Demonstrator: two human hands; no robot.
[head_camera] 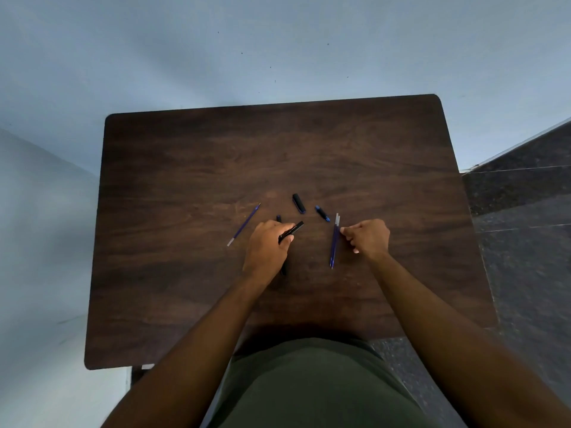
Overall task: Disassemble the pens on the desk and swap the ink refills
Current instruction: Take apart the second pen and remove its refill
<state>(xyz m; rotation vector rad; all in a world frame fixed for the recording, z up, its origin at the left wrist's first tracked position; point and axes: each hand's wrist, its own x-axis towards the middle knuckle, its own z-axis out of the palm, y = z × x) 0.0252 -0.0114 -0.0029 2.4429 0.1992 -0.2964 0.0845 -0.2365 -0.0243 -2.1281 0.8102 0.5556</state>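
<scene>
**Refill swap under way: barrel in one hand, refills by the other**

Head view: the pens are lying in pieces on the dark wood counter (185,168), so the disassembly looks largely done and the swapping of refills seems to be the step in hand. The left hand (268,242) is closing its grip around a black pen barrel (292,231), whose open end is pointing up and to the right. The right hand (367,236) is curling loosely, fingertips touching or just beside a pair of blue refills (333,242) lying side by side; whether it is actually pinching one cannot be told. A third refill (244,225) is lying apart to the left. Beyond the hands, a black cap (299,203) and a blue-tipped piece (322,214) are resting near each other.

The next move probably calls for lifting a single refill and aligning it with the barrel's mouth. The paired refills are lying so close that picking only one may be fiddly; nothing else is standing in the way.
</scene>
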